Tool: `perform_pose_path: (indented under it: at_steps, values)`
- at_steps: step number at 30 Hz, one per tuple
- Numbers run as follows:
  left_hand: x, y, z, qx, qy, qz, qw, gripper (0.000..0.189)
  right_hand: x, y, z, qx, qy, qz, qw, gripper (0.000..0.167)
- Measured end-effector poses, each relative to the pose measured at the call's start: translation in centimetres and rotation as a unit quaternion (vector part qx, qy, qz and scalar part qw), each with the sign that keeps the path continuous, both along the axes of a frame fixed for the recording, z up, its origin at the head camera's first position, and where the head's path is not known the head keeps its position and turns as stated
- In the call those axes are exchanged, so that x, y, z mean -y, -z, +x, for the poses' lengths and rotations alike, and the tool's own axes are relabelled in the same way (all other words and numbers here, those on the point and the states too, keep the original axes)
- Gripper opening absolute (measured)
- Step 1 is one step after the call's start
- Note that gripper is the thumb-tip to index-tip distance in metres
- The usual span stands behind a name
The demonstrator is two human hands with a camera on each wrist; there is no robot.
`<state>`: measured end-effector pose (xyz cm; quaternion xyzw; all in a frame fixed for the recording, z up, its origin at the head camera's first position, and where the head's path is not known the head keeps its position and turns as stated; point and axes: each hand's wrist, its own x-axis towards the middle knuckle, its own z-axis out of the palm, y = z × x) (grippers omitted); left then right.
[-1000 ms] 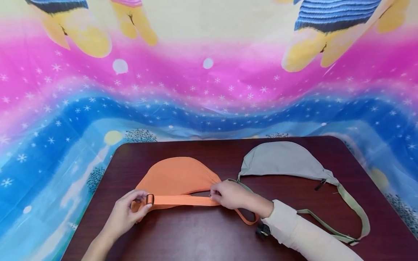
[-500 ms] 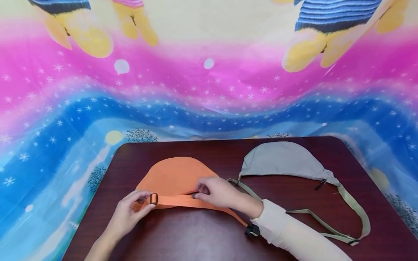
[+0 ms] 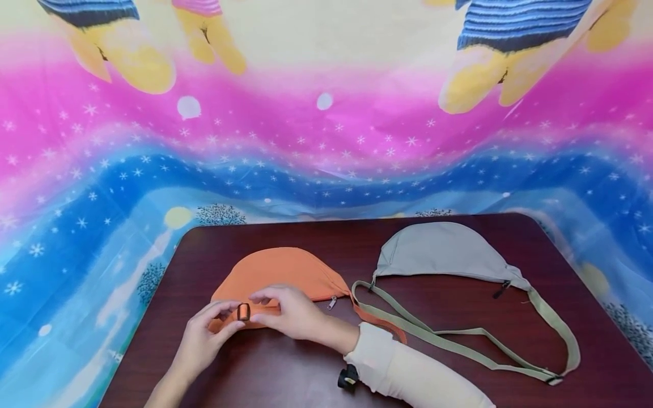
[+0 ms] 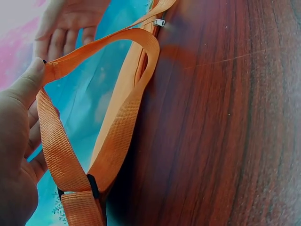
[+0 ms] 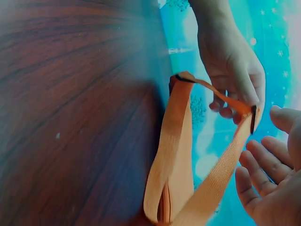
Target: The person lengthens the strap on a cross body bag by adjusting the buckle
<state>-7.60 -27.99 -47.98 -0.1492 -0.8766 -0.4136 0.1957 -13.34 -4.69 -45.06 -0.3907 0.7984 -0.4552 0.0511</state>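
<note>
An orange waist bag point(image 3: 280, 269) lies on the table, its silver zipper pull point(image 3: 332, 303) at the right end. My left hand point(image 3: 201, 334) pinches its orange strap point(image 4: 59, 146) beside a dark slider buckle point(image 3: 244, 312), holding it raised in a loop. A second slider point(image 4: 94, 186) sits lower on the strap in the left wrist view. My right hand point(image 3: 291, 311) is just right of the pinched slider, thumb and fingers spread apart. In the right wrist view its fingers point(image 5: 263, 162) are close to the slider, apparently gripping nothing.
A grey waist bag point(image 3: 444, 249) lies at the back right of the dark wooden table point(image 3: 285, 374). Its green strap point(image 3: 556, 323) loops toward the front, reaching near the orange bag's right end. A patterned cloth point(image 3: 326, 136) hangs behind the table.
My right hand has let go of the strap at the right and moved left toward the slider, uncovering the zipper pull. My left hand keeps its pinch, shifted slightly right.
</note>
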Motion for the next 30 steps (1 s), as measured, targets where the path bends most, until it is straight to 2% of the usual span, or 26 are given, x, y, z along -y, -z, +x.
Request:
perform_pose_path:
  at_steps: [6,14,20,26,30]
  values:
    - [-0.1,0.2,0.1,-0.003,0.003,0.001,1.0000,0.042,0.9,0.5,0.2,-0.007,0.002,-0.001,1.0000,0.031]
    - [-0.1,0.2,0.0,0.005,0.007,-0.001,1.0000,0.039,1.5,0.7,0.1,0.000,0.011,0.013,0.9999,0.032]
    - [-0.1,0.2,-0.1,0.007,-0.001,-0.005,1.0000,0.040,1.5,0.6,-0.1,0.004,0.014,0.014,0.9998,0.033]
    - [0.0,0.3,0.1,0.005,0.000,0.002,1.0000,0.040,1.6,0.7,0.1,-0.010,0.026,0.023,0.9994,0.032]
    - [0.2,0.7,0.5,0.014,-0.004,0.011,0.9998,0.041,1.7,0.8,0.3,-0.007,0.028,0.026,0.9992,0.029]
